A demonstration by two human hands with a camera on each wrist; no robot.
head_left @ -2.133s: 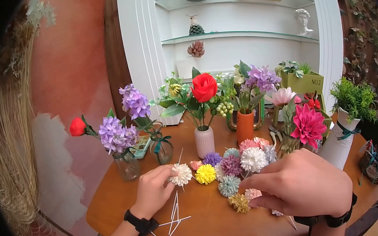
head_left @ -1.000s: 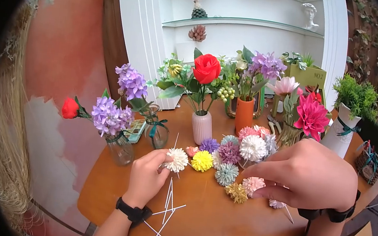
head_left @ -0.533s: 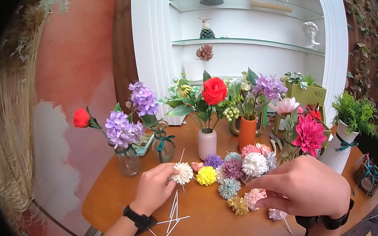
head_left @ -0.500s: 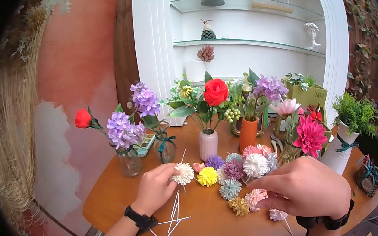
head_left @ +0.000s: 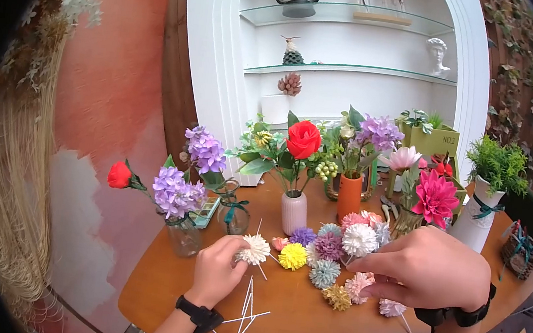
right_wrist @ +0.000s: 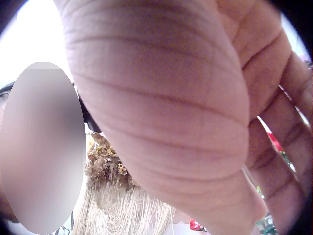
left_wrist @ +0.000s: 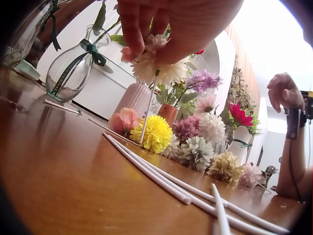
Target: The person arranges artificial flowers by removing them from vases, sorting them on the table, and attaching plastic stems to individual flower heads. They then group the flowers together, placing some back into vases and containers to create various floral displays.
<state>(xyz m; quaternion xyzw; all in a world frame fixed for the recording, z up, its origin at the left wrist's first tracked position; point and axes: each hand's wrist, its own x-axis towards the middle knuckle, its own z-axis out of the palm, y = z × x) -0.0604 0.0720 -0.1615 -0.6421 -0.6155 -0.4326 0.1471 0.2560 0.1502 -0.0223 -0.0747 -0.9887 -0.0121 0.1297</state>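
Observation:
My left hand [head_left: 218, 269] pinches a cream pompom flower [head_left: 254, 249] between thumb and fingertips, over the table at the left of the flower pile. In the left wrist view a thin white stem [left_wrist: 148, 112] runs down from this flower toward the tabletop. My right hand [head_left: 423, 266] hovers at the right of the pile, its fingers loosely bent with nothing seen between them. Below it in the head view are a pink pompom flower [head_left: 358, 286] and a mustard one [head_left: 336, 297]. The right wrist view shows mostly the palm [right_wrist: 161, 98].
Several white sticks [head_left: 247, 309] lie crossed in front of my left hand. A yellow pompom flower [head_left: 292, 256] edges the pile. Behind stand a ribbed pink vase [head_left: 293, 214], an orange vase [head_left: 349, 199], glass vases [head_left: 184, 239] and a white vase [head_left: 475, 216].
The cream flower has tilted slightly in my left hand, and more of its stem shows at the lower right. My right hand stays almost in place. The head view has shifted.

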